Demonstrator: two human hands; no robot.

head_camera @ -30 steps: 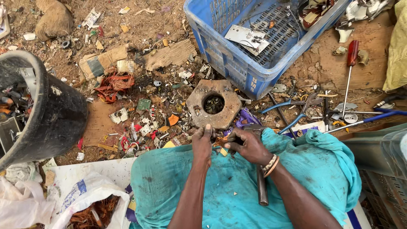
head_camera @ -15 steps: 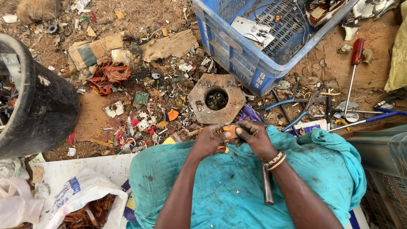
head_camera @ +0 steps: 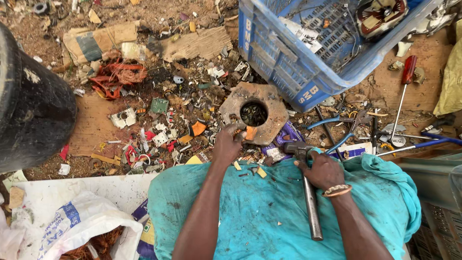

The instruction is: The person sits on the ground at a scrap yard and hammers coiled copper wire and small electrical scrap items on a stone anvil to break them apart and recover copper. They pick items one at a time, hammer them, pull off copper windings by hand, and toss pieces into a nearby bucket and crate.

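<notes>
The left hand (head_camera: pixel 226 144) pinched a small orange piece (head_camera: pixel 250 133) at its fingertips, pressed against the near edge of the rusty metal block (head_camera: pixel 269 103). The right hand (head_camera: pixel 323 169) was wrapped around a hammer (head_camera: pixel 308 192), head beyond the knuckles pointing left, handle running back over the teal cloth (head_camera: pixel 269 212).

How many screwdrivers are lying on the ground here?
1 that reads clearly: a red-handled screwdriver right of the blue crate, tip toward the person. Other thin tools lie nearby among the pliers; some could be screwdrivers, and debris may hide more.
</notes>
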